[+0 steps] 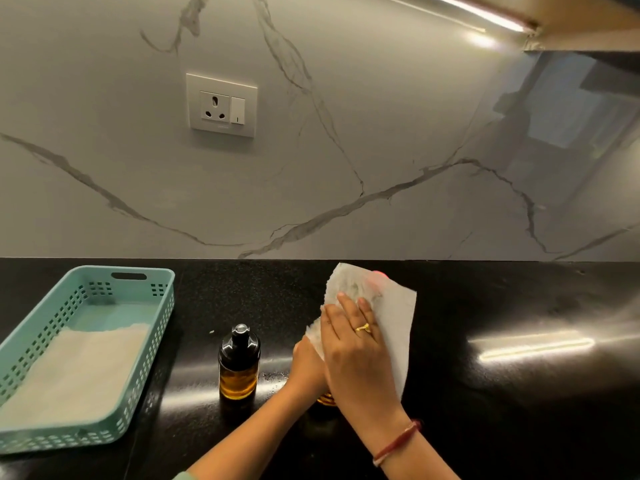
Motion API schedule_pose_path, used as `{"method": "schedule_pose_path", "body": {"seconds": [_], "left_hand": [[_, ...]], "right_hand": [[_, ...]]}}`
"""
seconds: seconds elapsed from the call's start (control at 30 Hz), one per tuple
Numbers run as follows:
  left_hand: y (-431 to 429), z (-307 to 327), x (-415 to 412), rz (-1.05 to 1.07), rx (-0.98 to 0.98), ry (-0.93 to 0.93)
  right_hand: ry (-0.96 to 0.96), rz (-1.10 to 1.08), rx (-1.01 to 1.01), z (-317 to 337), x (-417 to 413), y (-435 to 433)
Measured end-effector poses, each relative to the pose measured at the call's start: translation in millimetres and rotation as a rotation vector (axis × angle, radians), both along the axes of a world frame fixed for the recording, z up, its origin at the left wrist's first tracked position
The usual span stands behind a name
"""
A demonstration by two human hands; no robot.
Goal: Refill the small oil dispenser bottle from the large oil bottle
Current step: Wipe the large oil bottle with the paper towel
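Note:
The small oil dispenser bottle, dark amber with a black pump top, stands upright on the black counter, partly filled with oil. To its right, the large oil bottle is almost wholly hidden: only an amber sliver shows low down and a hint of red cap at the top. A white paper towel is draped over it. My right hand wraps the towel against the bottle. My left hand grips the bottle's side underneath, partly covered by my right hand.
A teal perforated basket, lined with a white paper sheet, sits at the left of the counter. The marble wall behind carries a socket plate. Small droplets glint on the counter between the two bottles.

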State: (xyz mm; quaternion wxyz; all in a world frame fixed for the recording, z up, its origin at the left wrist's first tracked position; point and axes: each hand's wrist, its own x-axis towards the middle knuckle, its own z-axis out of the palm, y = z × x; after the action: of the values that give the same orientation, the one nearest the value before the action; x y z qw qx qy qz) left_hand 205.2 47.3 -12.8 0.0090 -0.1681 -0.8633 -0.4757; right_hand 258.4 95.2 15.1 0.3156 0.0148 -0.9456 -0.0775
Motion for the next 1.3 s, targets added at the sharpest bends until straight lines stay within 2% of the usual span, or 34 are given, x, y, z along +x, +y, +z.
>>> {"method": "schedule_pose_path", "body": {"seconds": [0.07,0.13,0.2,0.23,0.33,0.43,0.57,0.73,0.87,1.03,1.2,1.3], "left_hand": [[-3.6,4.0,-0.3,-0.027,0.042,-0.048],[-8.0,8.7,0.9,-0.069,0.124,-0.081],[-9.9,1.2,-3.3,-0.061,0.19,-0.072],[-9.9,1.0,-3.4,-0.068,0.199,-0.082],[-9.3,-1.4,-4.7,-0.065,0.24,-0.099],[-11.0,0.4,-3.9,-0.062,0.236,-0.121],[-8.2,-5.1,-4.6,-0.066,0.242,-0.118],[-9.2,-4.8,-6.4,-0.048,0.24,-0.161],[-9.0,-3.4,-4.4,-0.042,0.254,-0.185],[-8.7,-3.8,-6.8,-0.043,0.274,-0.215],[-7.9,-10.2,-9.0,-0.054,0.284,-0.208],[-7.8,-8.8,-7.7,-0.055,0.296,-0.214]], "right_hand": [[0.133,0.213,-0.078,16.7,8.6,18.4],[0.136,0.274,-0.107,23.2,26.5,37.6],[0.182,0.327,-0.247,23.9,29.6,44.8],[0.24,0.319,-0.342,20.9,28.9,49.2],[0.315,0.249,-0.828,30.0,21.8,63.5],[0.2,0.276,-1.191,35.2,14.1,73.8],[0.102,0.317,-1.396,40.1,-3.7,91.5],[-0.108,0.421,-1.526,49.2,-21.4,95.0],[-0.141,0.513,-1.418,56.0,-28.1,101.4],[-0.165,0.564,-1.402,52.2,-31.5,106.2],[-0.27,0.624,-1.37,42.3,-25.4,107.1],[-0.311,0.646,-1.251,31.6,-9.6,99.2]]}}
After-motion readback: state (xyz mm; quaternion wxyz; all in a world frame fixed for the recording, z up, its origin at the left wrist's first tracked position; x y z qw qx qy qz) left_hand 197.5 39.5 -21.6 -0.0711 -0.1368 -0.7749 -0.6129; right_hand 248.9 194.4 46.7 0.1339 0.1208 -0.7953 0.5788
